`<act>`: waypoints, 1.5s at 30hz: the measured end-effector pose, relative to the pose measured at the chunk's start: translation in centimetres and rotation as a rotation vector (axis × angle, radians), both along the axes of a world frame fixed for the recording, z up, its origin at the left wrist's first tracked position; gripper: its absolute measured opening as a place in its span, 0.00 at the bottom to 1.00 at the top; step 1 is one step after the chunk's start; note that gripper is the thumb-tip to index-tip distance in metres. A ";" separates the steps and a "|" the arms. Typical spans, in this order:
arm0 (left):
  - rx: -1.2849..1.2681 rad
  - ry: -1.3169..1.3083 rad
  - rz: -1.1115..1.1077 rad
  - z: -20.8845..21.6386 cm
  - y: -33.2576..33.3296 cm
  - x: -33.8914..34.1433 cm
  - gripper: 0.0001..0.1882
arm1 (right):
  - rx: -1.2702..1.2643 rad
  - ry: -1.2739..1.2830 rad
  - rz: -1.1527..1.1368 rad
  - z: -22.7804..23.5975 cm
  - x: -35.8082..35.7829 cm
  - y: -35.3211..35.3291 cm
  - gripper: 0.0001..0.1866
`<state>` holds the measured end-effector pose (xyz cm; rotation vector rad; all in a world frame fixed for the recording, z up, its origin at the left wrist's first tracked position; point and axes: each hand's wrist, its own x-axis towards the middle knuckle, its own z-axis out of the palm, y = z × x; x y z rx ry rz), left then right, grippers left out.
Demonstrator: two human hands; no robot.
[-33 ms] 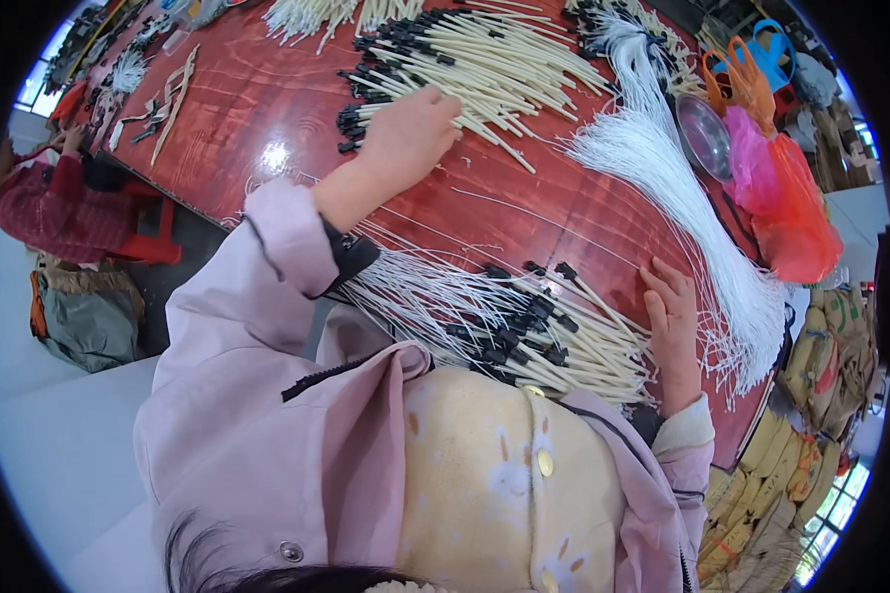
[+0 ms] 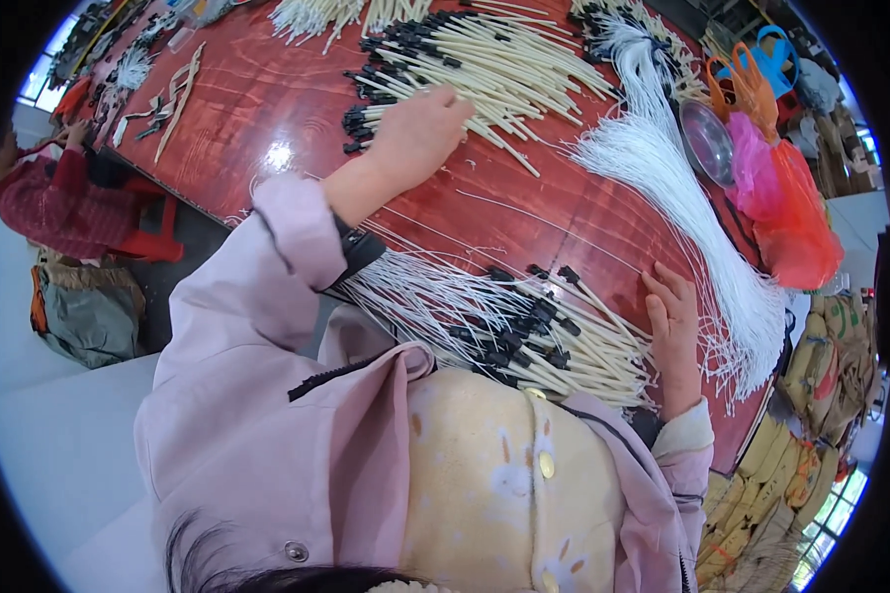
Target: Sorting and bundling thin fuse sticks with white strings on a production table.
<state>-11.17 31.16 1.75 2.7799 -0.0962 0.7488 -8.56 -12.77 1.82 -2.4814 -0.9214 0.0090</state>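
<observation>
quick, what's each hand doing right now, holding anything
Left hand: fingers curled on the far pile of cream sticks; a grip cannot be told.
Right hand: open, flat on the near pile, holding nothing.

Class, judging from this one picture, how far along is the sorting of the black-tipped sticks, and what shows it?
Done, it seems: a heap of sticks lies by the person's body, under the right hand. In hand: the left hand reaches into the far pile. Left: that far pile remains large, and the white strings lie untouched beside it. Roughly midway, at a guess.
</observation>
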 end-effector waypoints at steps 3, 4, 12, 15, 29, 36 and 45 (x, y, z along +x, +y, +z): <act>0.198 -0.005 -0.157 -2.0 1.2 1.7 0.07 | 0.040 -0.002 -0.014 -0.1 0.0 0.2 0.18; 0.197 -0.006 -0.159 -2.2 1.3 2.0 0.07 | 0.043 0.004 -0.020 -0.2 -0.2 0.1 0.18; 0.364 -0.096 -0.326 -1.1 3.0 2.8 0.08 | 0.112 0.068 -0.058 -0.7 0.1 -0.1 0.16; 0.292 -0.242 -0.334 0.0 2.8 2.4 0.05 | 0.151 0.110 -0.082 -0.9 0.1 -0.2 0.16; -0.458 0.363 -0.169 0.0 0.5 -5.8 0.07 | 0.163 0.152 -0.087 -1.2 0.4 -0.6 0.18; -0.371 0.330 -0.267 -0.9 0.4 -5.7 0.07 | 0.191 0.179 -0.101 -1.7 0.5 -0.6 0.17; -0.333 0.335 -0.299 -0.7 0.1 -5.3 0.06 | 0.228 0.211 -0.099 -1.6 0.4 -0.5 0.17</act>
